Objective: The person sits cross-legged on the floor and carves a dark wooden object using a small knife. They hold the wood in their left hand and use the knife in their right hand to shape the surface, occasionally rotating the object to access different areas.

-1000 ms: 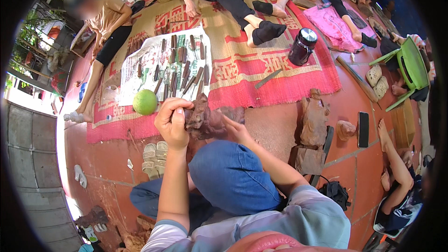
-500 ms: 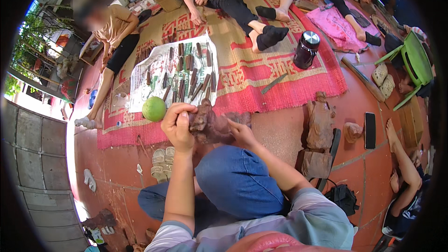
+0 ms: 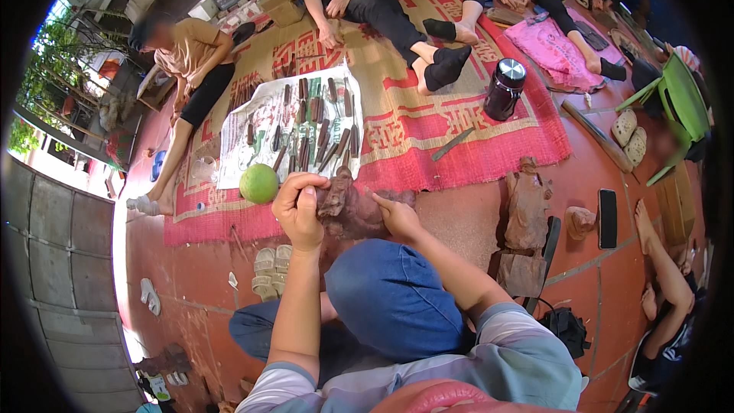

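Observation:
A reddish-brown carved figure [image 3: 353,210] is just beyond my bent knee, between both hands. My left hand [image 3: 300,213] is closed in a pinch beside the figure's upper left part; what its fingers hold, if anything, is hidden. From the other side, my right hand [image 3: 399,218] grips the carving, with a finger stretched along its surface and the other fingers partly hidden. Beyond my left hand sits a round green fruit [image 3: 259,183]. A white printed sheet [image 3: 233,154] behind it bears several dark, slim sticks or tool handles [image 3: 323,134].
Beyond lies a red and tan mat [image 3: 397,157] with a dark flask [image 3: 505,90] and a flat blade-like strip [image 3: 453,144]. To the right are a larger brown carving [image 3: 526,210], a phone [image 3: 607,219] and a green chair [image 3: 677,99]. Sandals [image 3: 264,271] lie left; several people sit around.
The whole view has shifted slightly, so the mat and the things on it appear a little lower and further right. Both hands stay at the carving with almost the same grip.

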